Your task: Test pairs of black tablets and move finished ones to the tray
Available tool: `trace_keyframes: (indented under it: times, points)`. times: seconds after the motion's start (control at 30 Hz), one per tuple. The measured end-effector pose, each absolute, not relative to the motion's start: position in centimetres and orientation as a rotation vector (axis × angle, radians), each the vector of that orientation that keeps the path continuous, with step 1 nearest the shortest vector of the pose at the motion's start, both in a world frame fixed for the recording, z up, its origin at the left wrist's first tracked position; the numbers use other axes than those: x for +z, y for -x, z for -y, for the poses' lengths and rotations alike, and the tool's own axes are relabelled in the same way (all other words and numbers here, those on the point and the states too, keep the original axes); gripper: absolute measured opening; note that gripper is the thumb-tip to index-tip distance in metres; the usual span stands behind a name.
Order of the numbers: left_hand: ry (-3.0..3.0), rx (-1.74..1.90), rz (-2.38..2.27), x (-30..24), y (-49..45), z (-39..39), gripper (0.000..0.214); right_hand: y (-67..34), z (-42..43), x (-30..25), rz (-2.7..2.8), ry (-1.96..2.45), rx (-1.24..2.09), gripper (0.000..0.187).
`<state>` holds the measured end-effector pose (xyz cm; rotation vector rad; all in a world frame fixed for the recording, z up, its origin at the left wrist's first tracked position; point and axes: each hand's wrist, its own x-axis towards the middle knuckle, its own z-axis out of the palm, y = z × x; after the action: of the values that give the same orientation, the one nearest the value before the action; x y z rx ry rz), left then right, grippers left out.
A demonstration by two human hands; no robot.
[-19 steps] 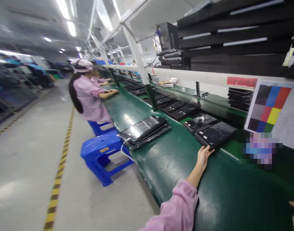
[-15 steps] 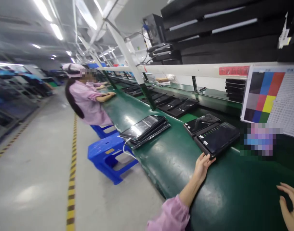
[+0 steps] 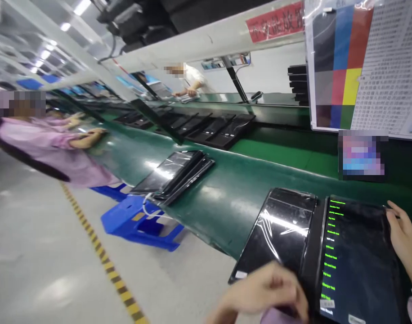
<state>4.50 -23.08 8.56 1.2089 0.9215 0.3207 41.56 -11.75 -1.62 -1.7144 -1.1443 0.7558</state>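
Observation:
Close in front of me lies a dark tray [image 3: 314,252] with two tablets. The right tablet [image 3: 361,256] has a lit black screen with a column of mostly green test lines and small white labels near its bottom. The left tablet [image 3: 283,225] is dark, covered in glossy clear film. My right hand [image 3: 406,243] grips the tray's right side near the upper corner of the lit tablet. Over the lower end of the left tablet is my left hand [image 3: 266,290], its fingers bent down and closed; what they hold, if anything, is hidden.
A stack of film-covered tablets [image 3: 174,175] lies near the bench edge, a white cable hanging from it. More trays with tablets [image 3: 209,128] stand on the lower green belt. A colour chart [image 3: 344,72] hangs at right. Co-workers sit at left and stand opposite. A blue stool [image 3: 135,220] stands beside the bench.
The tray with the two tablets has come off the belt side, closer to me, and turned. My right hand has moved onto its right side; my left has moved to its near end. My view swung right.

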Motion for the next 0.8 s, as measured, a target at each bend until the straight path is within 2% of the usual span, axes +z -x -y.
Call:
trace_keyframes:
  times: [0.13,0.27,0.43,0.63,0.8]
  points:
    - [-1.532,0.715,-1.466,10.0,-5.9,16.4,0.034,-41.6,12.0,-1.7,1.141,1.669,0.793,0.066]
    - [-1.952,0.644,-1.809,7.7,-8.6,11.4,0.040,-41.3,12.6,-1.8,1.146,1.616,0.803,0.069]
    - [-2.023,0.557,-1.828,5.6,-10.3,9.5,0.048,-41.6,13.5,-1.1,1.158,1.592,0.803,0.071]
    - [-2.079,0.528,-1.675,6.2,-10.5,8.1,0.050,-41.7,14.1,-0.2,1.153,1.604,0.843,0.071]
    - [-1.913,0.729,-1.563,6.8,-4.2,11.2,0.047,-41.6,18.2,0.6,1.105,1.587,0.969,0.071]
